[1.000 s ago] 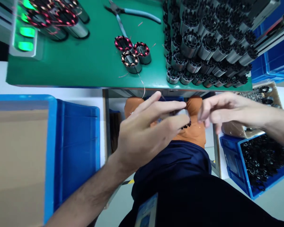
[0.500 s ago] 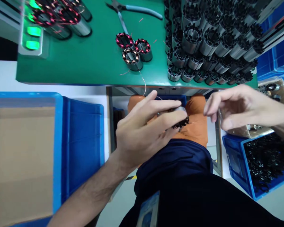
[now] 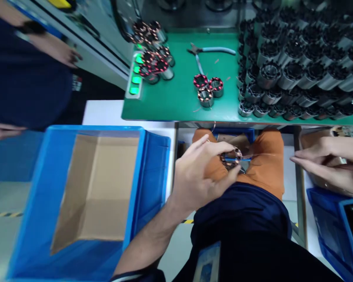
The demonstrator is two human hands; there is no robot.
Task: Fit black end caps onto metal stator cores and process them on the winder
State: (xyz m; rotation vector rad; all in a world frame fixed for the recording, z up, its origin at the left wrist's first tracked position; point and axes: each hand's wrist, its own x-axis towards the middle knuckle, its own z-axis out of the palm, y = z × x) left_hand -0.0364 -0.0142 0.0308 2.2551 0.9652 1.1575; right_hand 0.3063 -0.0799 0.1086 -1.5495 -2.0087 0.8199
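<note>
My left hand (image 3: 201, 170) is closed around the rim of a wound motor stator (image 3: 238, 156), held above my lap with its ring of copper windings facing up. A loose wire end curls up beside my left fingertips. From the stator a thin, straight copper wire (image 3: 261, 154) runs right, towards my right hand (image 3: 332, 160). The thumb and forefinger of that hand are pinched together in line with the wire; its last stretch before the fingertips is too faint to follow. On the green mat (image 3: 164, 109) stand three wound stators (image 3: 205, 97) beside blue-handled cutters (image 3: 217, 49).
Stacked unwound stator cores (image 3: 282, 78) fill the bench's right side. More wound stators (image 3: 157, 64) stand by a green-lit strip (image 3: 136, 80). A blue crate (image 3: 142, 168) with cardboard inside is at left, another blue bin (image 3: 326, 219) at right. A co-worker (image 3: 23, 78) stands at far left.
The view has swung left and widened. My right hand has gone from loosely curled to pinched and moved away from the stator, which is now turned with its ring upward.
</note>
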